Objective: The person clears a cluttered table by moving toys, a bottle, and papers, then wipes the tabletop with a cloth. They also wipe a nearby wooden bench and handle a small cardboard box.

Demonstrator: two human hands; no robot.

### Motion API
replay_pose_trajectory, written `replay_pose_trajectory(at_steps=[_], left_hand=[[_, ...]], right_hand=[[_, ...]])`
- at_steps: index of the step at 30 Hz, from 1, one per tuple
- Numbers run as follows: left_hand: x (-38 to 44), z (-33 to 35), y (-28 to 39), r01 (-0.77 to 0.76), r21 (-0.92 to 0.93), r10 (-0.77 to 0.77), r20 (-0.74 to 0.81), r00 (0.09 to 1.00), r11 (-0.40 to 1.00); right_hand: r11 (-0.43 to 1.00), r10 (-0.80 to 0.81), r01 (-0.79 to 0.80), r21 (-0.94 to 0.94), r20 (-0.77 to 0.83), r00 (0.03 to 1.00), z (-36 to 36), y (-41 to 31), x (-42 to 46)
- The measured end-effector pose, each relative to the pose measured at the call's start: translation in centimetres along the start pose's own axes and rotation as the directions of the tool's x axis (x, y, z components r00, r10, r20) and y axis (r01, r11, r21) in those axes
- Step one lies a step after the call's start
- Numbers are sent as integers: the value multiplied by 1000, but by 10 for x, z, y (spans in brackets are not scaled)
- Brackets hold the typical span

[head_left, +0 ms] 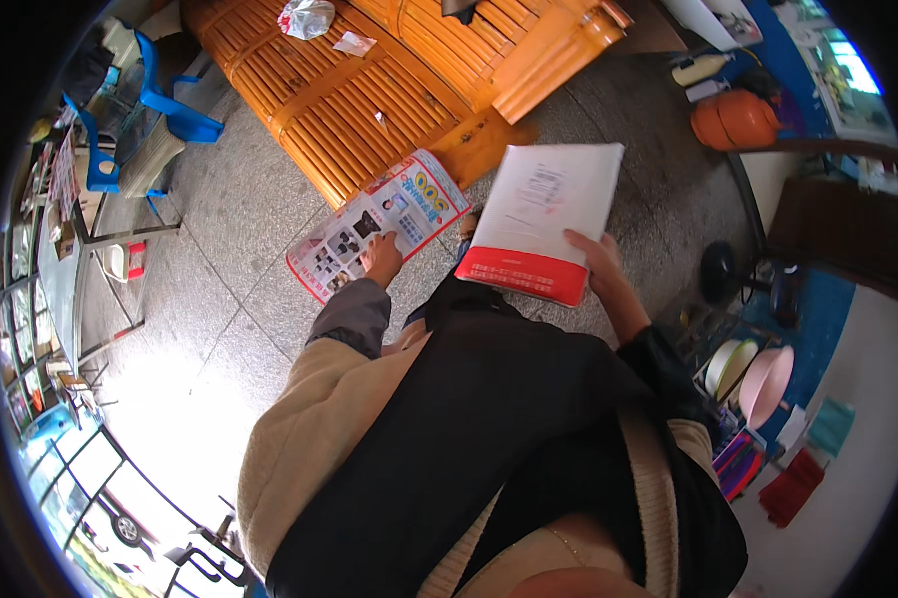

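My left hand (383, 258) grips a colourful printed advertising flyer (397, 213) by its near edge, with some fingers showing over the sheet. The flyer bears writing and product pictures inside a red border, and its far edge curls close to the bench. In my right hand (602, 261) is a flat rectangular package (550, 179), white with a red band at the near end. My thumb lies on its upper face and the other fingers are mostly hidden. Faint printed marks show on the white face. Both items are held apart, in front of my lap.
Ahead stands an orange-brown bamboo bench (359, 97) with a plastic bag (307, 19) and a paper scrap (355, 43) on it. Blue plastic chairs (191, 123) and a table (60, 291) are on the left. An orange gas cylinder (733, 119) and basins (767, 385) line the right.
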State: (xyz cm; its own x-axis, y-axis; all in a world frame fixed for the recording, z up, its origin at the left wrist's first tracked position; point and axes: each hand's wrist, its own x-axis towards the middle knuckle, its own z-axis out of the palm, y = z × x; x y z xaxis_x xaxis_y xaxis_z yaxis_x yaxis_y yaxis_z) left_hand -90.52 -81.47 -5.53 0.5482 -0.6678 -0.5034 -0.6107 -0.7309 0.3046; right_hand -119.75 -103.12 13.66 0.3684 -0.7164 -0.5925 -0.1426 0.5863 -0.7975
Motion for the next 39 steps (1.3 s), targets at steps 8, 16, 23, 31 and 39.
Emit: replay_pose_trajectory(at_steps=[8, 16, 23, 31, 39], left_hand=[[22, 65, -32, 128, 137, -125, -33, 992, 982], [-14, -4, 33, 506, -192, -504, 66, 861, 841], [-54, 12, 82, 665, -280, -673, 84, 735, 692], [-47, 29, 229, 631, -434, -618, 193, 762, 643], [-16, 75, 377, 151, -358, -189, -72, 979, 921]], right_hand=[[886, 44, 169, -431, 441, 896, 84, -50, 151], [721, 298, 217, -658, 577, 760, 73, -9, 293], [46, 25, 617, -786, 618, 786, 29, -12, 328], [533, 427, 398, -746, 644, 635, -70, -65, 318], [556, 282, 249, -793, 461, 841, -364, -84, 428]])
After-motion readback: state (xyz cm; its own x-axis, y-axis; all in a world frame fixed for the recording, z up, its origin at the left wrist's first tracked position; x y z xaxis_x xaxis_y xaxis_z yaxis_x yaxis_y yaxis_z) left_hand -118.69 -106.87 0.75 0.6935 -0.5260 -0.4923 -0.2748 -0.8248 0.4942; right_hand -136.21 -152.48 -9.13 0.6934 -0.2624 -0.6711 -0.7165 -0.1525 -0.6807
